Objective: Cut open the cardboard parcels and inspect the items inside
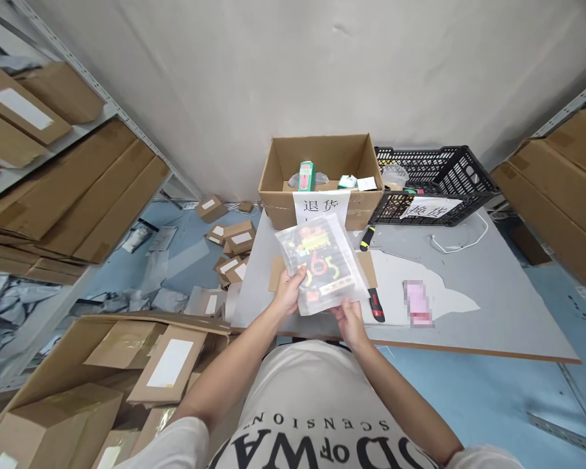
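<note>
Both of my hands hold a frosted plastic bag [322, 264] with a dark printed item inside, marked with a colourful "365". My left hand [290, 291] pinches its left edge, thumb on top. At the lower right edge, my right hand [350, 319] grips it from below. The bag is raised over the near edge of the table and tilted a little. Under it lies a flat cardboard piece [368, 268], partly hidden. Just right of the bag rests a black and red box cutter [376, 306]. A black and yellow cutter [367, 238] lies farther back.
Behind the bag stands an open cardboard box [273, 207] with small boxes inside and a paper label. Beside it are a black plastic crate [434, 218] and a white cable [461, 247]. A large carton [43, 345] of parcels stands at left, near loaded shelves [92, 107].
</note>
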Tool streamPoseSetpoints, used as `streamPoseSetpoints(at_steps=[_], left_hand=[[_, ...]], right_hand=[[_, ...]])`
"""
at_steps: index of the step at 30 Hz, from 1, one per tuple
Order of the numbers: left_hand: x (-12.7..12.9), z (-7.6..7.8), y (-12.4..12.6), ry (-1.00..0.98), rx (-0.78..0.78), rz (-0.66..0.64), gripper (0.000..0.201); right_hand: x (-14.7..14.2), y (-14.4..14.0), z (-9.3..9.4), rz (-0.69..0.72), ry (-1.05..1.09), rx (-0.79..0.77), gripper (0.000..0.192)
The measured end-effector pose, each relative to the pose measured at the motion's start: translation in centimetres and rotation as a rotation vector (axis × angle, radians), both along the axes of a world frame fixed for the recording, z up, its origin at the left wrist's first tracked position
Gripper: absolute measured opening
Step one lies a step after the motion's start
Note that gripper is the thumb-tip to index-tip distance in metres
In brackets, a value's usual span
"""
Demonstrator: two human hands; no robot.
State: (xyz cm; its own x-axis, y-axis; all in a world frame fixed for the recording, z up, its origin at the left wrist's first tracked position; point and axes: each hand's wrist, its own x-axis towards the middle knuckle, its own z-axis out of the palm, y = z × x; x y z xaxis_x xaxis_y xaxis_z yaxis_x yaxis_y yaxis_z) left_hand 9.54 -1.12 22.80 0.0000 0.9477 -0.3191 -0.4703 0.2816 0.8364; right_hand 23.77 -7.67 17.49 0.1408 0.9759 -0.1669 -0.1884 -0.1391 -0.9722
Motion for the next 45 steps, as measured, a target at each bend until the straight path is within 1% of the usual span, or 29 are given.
streamPoseSetpoints(at_steps=[1, 2, 4, 5, 6, 7, 9, 10, 14, 16, 17, 18, 20, 22, 23, 25, 28, 33, 34, 35, 38, 39, 40, 42, 45], left_hand=[[-0.6, -0.2, 0.2, 0.017, -0.002, -0.010, 0.051], [-1.1, -0.4, 0.4, 0.037, -0.002, -0.026, 0.050], [-1.9, -0.6, 0.7, 0.069, -0.003, -0.075, 0.050], [-2.2, -0.7, 0.8, 0.078, -0.009, -0.101, 0.050], [-2.3, -0.7, 0.9, 0.080, -0.016, -0.127, 0.049], [-2.4, -0.7, 0.9, 0.077, -0.026, -0.153, 0.049], [-2.4, -0.7, 0.8, 0.064, -0.047, -0.188, 0.048], [-2.3, -0.6, 0.7, 0.056, -0.058, -0.200, 0.048], [-2.6, -0.8, 0.3, 0.036, -0.075, -0.226, 0.046], [-2.9, -1.1, 0.2, 0.041, -0.078, -0.227, 0.046], [-3.1, -1.2, 0.2, 0.045, -0.080, -0.229, 0.047], [-3.3, -1.4, 0.1, 0.047, -0.081, -0.234, 0.048], [-3.6, -1.8, 0.0, 0.054, -0.072, -0.247, 0.050], [-3.8, -2.1, -0.1, 0.064, -0.058, -0.261, 0.052], [-3.8, -2.2, -0.1, 0.070, -0.053, -0.267, 0.053], [-3.9, -2.3, -0.2, 0.080, -0.045, -0.283, 0.054], [-4.0, -2.4, -0.2, 0.081, -0.035, -0.306, 0.053], [-3.9, -2.4, -0.3, 0.075, -0.067, -0.318, 0.057], [-3.9, -2.5, -0.4, 0.074, -0.082, -0.314, 0.059], [-3.8, -2.7, -0.5, 0.074, -0.097, -0.305, 0.061], [-3.6, -3.3, -0.8, 0.073, -0.123, -0.250, 0.064], [-3.6, -3.5, -0.9, 0.068, -0.126, -0.228, 0.065], [-3.6, -3.7, -1.0, 0.061, -0.132, -0.206, 0.065], [-3.7, -3.9, -1.2, 0.047, -0.149, -0.159, 0.065], [-3.8, -3.9, -1.3, 0.029, -0.193, -0.072, 0.066]], right_hand=[[1.1, -0.1, -0.1, -0.065, -0.004, 0.006, 0.055], [2.4, -0.2, 0.1, -0.171, -0.024, 0.028, 0.052], [4.7, -0.1, 0.9, -0.408, -0.168, 0.113, 0.047], [5.6, 0.1, 1.5, -0.465, -0.262, 0.156, 0.043], [6.3, 0.4, 2.2, -0.442, -0.335, 0.181, 0.036], [6.7, 0.7, 2.9, -0.363, -0.380, 0.189, 0.031], [6.7, 1.6, 4.0, -0.145, -0.370, 0.158, 0.025], [6.5, 2.1, 4.4, -0.062, -0.332, 0.135, 0.023], [5.4, 3.4, 4.8, 0.066, -0.191, 0.059, 0.027], [5.3, 3.4, 4.8, 0.152, -0.232, 0.056, 0.031], [5.3, 3.4, 4.8, 0.171, -0.299, 0.074, 0.035], [5.3, 3.3, 4.8, 0.160, -0.392, 0.102, 0.038], [5.1, 3.1, 5.1, 0.095, -0.594, 0.168, 0.046], [4.6, 3.2, 5.4, 0.087, -0.698, 0.193, 0.049], [4.3, 3.4, 5.5, 0.115, -0.694, 0.180, 0.049], [3.6, 3.9, 5.6, 0.164, -0.603, 0.120, 0.051], [3.0, 4.6, 5.5, 0.169, -0.417, 0.023, 0.055], [2.9, 4.7, 5.3, 0.324, -0.207, -0.084, 0.043], [2.8, 4.5, 5.3, 0.317, -0.194, -0.077, 0.044], [2.8, 4.4, 5.2, 0.277, -0.209, -0.049, 0.048], [2.5, 4.2, 4.9, 0.056, -0.361, 0.091, 0.068], [2.3, 4.1, 4.8, 0.008, -0.408, 0.114, 0.071], [2.2, 4.1, 4.8, -0.004, -0.428, 0.112, 0.071], [1.8, 3.9, 4.8, 0.051, -0.393, 0.058, 0.064], [1.2, 3.7, 4.7, 0.124, -0.224, -0.005, 0.056]])
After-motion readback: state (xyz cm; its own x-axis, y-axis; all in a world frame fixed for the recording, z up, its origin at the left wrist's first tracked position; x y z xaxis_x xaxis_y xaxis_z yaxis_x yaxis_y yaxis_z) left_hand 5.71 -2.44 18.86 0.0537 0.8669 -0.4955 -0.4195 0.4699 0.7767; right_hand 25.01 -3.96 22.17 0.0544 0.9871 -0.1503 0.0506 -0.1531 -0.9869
